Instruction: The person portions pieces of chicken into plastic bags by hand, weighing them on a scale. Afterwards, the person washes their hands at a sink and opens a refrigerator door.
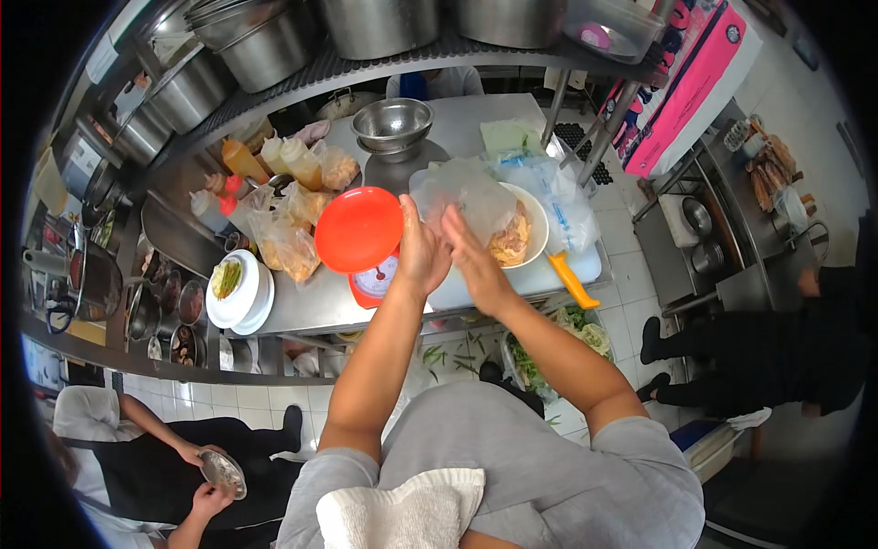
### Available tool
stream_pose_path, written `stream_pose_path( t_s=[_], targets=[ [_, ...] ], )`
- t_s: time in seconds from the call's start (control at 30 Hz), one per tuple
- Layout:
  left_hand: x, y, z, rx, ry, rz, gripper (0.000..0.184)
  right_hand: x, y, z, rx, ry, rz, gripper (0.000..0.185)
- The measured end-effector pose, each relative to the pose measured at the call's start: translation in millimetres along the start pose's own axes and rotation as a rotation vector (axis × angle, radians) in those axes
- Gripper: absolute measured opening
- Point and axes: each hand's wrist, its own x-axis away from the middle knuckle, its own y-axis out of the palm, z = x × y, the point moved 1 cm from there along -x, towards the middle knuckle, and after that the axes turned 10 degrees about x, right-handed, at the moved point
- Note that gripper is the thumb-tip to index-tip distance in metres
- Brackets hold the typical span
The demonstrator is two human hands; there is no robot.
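A clear plastic bag [466, 197] is raised over the cutting board, its near edge between my hands. My left hand [422, 252] is closed on that edge, just right of the orange-red pan of a kitchen scale [358, 231]. My right hand [477, 263] lies against the near side of the bag with its fingers stretched out straight; its palm faces my left hand. Behind the bag, a white bowl [540, 229] of orange-coated raw meat [509, 240] is partly hidden. A yellow-handled knife [573, 282] lies at the right of the white board [457, 295].
Bagged food [285, 233], sauce bottles [300, 160] and stacked white plates [251, 302] stand left. Metal bowls [391, 128] sit at the back beneath a shelf of pots [380, 27]. One co-worker holds a metal bowl [224, 474] at lower left; another person [768, 343] stands right.
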Motion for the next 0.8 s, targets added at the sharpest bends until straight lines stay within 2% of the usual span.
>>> stream_pose_path(
  t_s=[0.07,0.13,0.2,0.3,0.37,0.43,0.47,0.53,0.57,0.63,0.77,0.8],
  targets=[
    [3,7,3,0.003,-0.008,0.174,0.09,6,6,-7,0.029,-0.125,-0.059,0.056],
    [3,-5,-2,-0.003,-0.029,0.098,0.089,-1,2,6,-0.029,-0.092,-0.064,0.059],
    [6,-9,-8,-0.009,-0.06,0.023,0.089,-11,-5,23,-0.174,0.12,0.016,0.06],
    [7,-6,-12,0.045,-0.057,0.105,0.085,-12,-9,27,-0.21,0.119,0.036,0.059],
    [8,-6,-11,-0.074,-0.019,0.108,0.073,-10,-9,28,-0.248,0.127,0.048,0.057],
    [7,-23,-18,-0.177,0.012,0.117,0.068,-6,-7,31,-0.007,0.18,0.116,0.048],
    [7,-21,-18,-0.283,0.04,0.12,0.062,-4,-6,26,-0.01,0.18,0.112,0.048],
    [8,-20,-18,-0.215,0.055,0.138,0.06,6,-2,12,0.321,0.073,0.094,0.04],
    [8,-15,-16,-0.147,0.072,0.143,0.058,7,-3,3,0.32,0.075,0.09,0.04],
    [10,-14,-13,-0.076,0.065,0.134,0.062,7,-5,-9,0.104,0.266,-0.014,0.038],
    [13,-13,-20,0.048,0.021,0.125,0.074,-1,-5,13,0.175,0.182,0.095,0.041],
    [15,-10,-20,0.047,0.02,0.125,0.074,2,0,12,0.116,0.134,0.073,0.048]
  ],
)
